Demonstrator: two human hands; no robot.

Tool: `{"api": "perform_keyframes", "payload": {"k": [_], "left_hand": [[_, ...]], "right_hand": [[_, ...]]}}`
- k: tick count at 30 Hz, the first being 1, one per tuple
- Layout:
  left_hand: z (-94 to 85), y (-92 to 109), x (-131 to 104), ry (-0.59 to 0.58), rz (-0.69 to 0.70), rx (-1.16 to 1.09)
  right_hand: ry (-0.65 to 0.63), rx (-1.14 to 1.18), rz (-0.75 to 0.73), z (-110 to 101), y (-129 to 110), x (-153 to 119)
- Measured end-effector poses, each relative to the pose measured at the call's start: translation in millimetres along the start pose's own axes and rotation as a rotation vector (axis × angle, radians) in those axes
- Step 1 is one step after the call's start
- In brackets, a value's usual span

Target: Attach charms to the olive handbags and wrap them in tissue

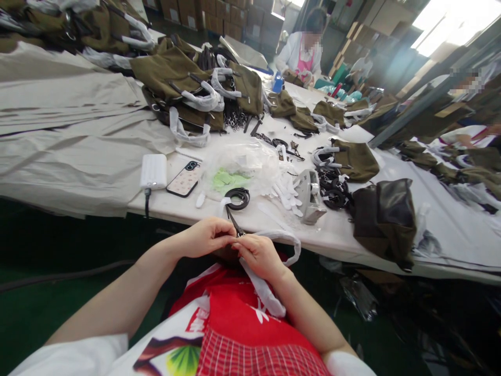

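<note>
At the table's front edge, my left hand and my right hand meet with fingertips pressed together. Between them they pinch the end of a thin dark strap, where a small metal fitting shows; my fingers partly cover it. The rest of that strap appears to run up to a black coil on the table, with a white wrapping piece beside it. A bag handle wrapped in white loops around my right hand, and a wrapped length hangs below the wrist. The bag itself is mostly hidden beneath my hands.
On the table lie a white power bank, a phone, a clear plastic bag, a metal stand and black coiled straps. Olive bags are piled behind; a dark bag sits right. A co-worker is across the table.
</note>
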State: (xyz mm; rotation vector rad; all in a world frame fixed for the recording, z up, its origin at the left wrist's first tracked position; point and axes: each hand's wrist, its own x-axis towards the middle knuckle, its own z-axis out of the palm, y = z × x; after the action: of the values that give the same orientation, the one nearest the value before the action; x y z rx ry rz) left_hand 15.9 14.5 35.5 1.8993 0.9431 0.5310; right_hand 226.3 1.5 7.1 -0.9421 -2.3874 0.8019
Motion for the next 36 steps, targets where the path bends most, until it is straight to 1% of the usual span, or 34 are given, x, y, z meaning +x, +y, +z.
{"api": "perform_keyframes", "payload": {"k": [4,8,10,11,13,14,15,16,17,19,20,22,24,26,28,30,32,34,36], "left_hand": [[2.6,2,1,0.024,0.029,0.068],[8.5,1,4,0.024,0.027,0.051],[9.9,-1,7,0.040,0.007,0.023],[9.4,-3,9,0.062,-0.009,0.011],[4.9,-9,10,0.128,-0.055,-0.021],[1.0,-13,10,0.163,-0.085,-0.040],[-3.9,-17,9,0.198,-0.118,-0.057],[-9.5,-21,7,0.228,-0.148,-0.072],[-15.5,-25,5,0.256,-0.173,-0.084],[-27.2,-34,-2,0.317,-0.205,-0.089],[-32.3,-38,-5,0.348,-0.215,-0.090],[-40.2,-47,-10,0.381,-0.235,-0.093],[-45.1,-55,-8,0.352,-0.264,-0.075],[-48.5,-60,1,0.335,-0.282,0.008],[-51.9,-63,18,0.373,-0.297,0.201],[-55.7,-63,40,0.407,-0.370,0.456],[-58.9,-61,62,0.385,-0.491,0.629],[-60.3,-60,80,0.341,-0.597,0.673],[-59.5,-58,91,0.296,-0.647,0.670]], "right_hand": [[-0.033,-0.081,0.010,-2,-2,0],[-0.070,-0.136,0.028,-1,-4,3],[-0.043,-0.125,0.049,-2,-6,3],[-0.004,-0.124,0.079,-4,-8,2],[0.098,-0.178,0.203,-12,-10,-3],[0.126,-0.230,0.286,-19,-11,-8],[0.119,-0.283,0.368,-26,-10,-14],[0.072,-0.323,0.434,-33,-9,-22],[-0.005,-0.335,0.471,-39,-7,-31],[-0.175,-0.276,0.463,-46,1,-47],[-0.234,-0.224,0.442,-45,7,-53],[-0.282,-0.135,0.413,-35,19,-59],[-0.271,-0.073,0.417,-19,32,-58],[-0.221,-0.024,0.410,-2,40,-53],[-0.174,0.005,0.382,8,43,-48],[-0.172,-0.011,0.342,12,39,-46],[-0.210,-0.054,0.290,11,31,-46],[-0.231,-0.090,0.237,9,24,-45],[-0.235,-0.105,0.220,6,19,-44]]}}
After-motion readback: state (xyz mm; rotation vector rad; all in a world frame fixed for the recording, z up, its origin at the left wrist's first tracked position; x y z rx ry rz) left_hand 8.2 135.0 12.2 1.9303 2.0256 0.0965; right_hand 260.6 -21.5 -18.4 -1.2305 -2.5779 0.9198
